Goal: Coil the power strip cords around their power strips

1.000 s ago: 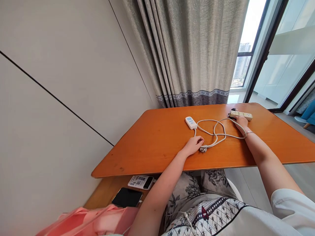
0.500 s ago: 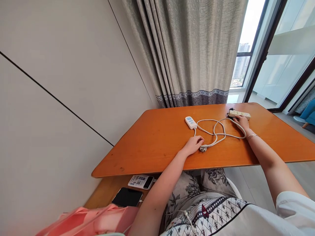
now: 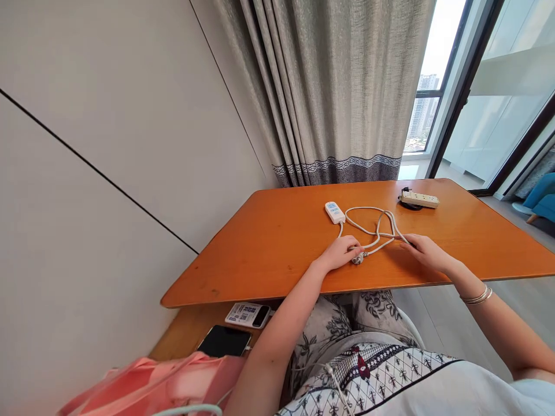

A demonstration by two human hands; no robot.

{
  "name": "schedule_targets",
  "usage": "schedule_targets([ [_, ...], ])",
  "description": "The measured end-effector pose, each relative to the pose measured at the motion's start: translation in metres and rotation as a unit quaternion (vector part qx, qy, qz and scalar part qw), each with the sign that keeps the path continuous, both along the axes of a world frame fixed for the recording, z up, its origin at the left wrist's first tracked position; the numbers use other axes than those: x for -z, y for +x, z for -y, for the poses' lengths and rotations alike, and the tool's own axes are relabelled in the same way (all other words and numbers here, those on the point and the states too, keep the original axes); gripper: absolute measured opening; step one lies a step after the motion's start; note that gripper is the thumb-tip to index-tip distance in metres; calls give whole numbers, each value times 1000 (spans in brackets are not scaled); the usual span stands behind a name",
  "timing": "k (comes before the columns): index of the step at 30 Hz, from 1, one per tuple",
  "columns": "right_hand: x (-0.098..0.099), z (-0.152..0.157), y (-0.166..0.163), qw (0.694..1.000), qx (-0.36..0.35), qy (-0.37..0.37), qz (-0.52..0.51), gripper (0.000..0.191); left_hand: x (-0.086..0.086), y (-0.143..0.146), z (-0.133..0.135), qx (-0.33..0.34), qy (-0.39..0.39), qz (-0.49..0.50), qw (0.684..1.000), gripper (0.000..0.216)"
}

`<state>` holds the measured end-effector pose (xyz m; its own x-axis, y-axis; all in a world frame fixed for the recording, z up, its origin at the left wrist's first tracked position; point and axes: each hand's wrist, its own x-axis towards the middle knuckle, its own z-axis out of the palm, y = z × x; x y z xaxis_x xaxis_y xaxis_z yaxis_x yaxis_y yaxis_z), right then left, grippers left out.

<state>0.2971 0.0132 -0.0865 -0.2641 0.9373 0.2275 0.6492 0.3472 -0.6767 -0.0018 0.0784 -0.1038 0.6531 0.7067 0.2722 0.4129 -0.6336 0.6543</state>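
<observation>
A white power strip (image 3: 335, 212) with blue sockets lies on the orange wooden table (image 3: 269, 248), its white cord (image 3: 364, 208) looped to the right. My left hand (image 3: 340, 253) rests on the table with its fingers closed on the cord, right beside the round-headed plug (image 3: 358, 259). At the right end of the loops, my right hand (image 3: 425, 251) has its thumb and fingers closed on the cord. A cream power strip (image 3: 419, 200) with a black cord (image 3: 411, 206) lies beyond my right hand, touched by neither hand.
Below the table's left front edge, a white power bank (image 3: 248, 315) and a black phone (image 3: 224, 341) lie on a lower wooden surface. A pink bag (image 3: 173, 384) is at the bottom left. A grey curtain (image 3: 338, 86) hangs behind the table.
My right hand has moved from beside the cream power strip toward me and now holds the white cord, whose right loop is drawn in. My left hand stays by the plug.
</observation>
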Motion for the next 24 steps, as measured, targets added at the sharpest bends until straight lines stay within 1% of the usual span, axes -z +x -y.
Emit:
schedule_targets([
  [1, -2, 4, 0, 1000, 10, 15, 12, 42, -2, -5, -2, -22, 14, 21, 999, 30],
  [3, -3, 5, 10, 997, 57, 46, -6, 42, -8, -19, -9, -103, 19, 93, 990, 35],
  [4, -3, 3, 19, 994, 91, 62, -24, 44, -12, -29, -13, -156, 15, 141, 978, 37],
  [5, -2, 0, 30, 988, 128, 78, -42, 45, -16, -40, -18, -212, 13, 194, 958, 40],
  [7, 1, -8, 51, 974, 195, 101, -63, 47, -25, -63, -27, -290, 20, 273, 917, 47],
  [9, 6, -15, 67, 963, 238, 115, -58, 46, -34, -83, -33, -310, 25, 310, 898, 50],
  [11, 9, -21, 71, 958, 254, 129, -21, 42, -43, -93, -35, -303, 18, 334, 892, 51],
  [13, 10, -25, 63, 953, 264, 140, 43, 41, -51, -93, -31, -280, 4, 362, 889, 52],
  [15, 5, -26, 43, 942, 273, 165, 108, 44, -59, -84, -23, -248, -13, 379, 892, 53],
  [16, 0, -26, 29, 936, 268, 185, 131, 48, -63, -77, -18, -228, -20, 376, 898, 53],
  [17, -5, -25, 13, 935, 247, 213, 143, 54, -67, -68, -13, -206, -29, 364, 908, 53],
  [18, -12, -23, -5, 938, 204, 243, 139, 59, -71, -59, -6, -181, -36, 345, 920, 54],
  [20, -28, -17, -42, 953, 74, 274, 103, 66, -78, -41, 7, -129, -45, 293, 946, 55],
  [21, -35, -14, -60, 960, 13, 268, 84, 69, -81, -34, 14, -109, -42, 265, 957, 55],
  [22, -43, -12, -75, 965, -32, 253, 68, 68, -84, -28, 21, -91, -37, 239, 966, 54],
  [23, -50, -10, -88, 970, -61, 231, 54, 62, -86, -23, 26, -74, -36, 217, 973, 53],
  [24, -56, -9, -98, 976, -88, 195, 36, 48, -87, -21, 31, -59, -41, 202, 977, 51],
])
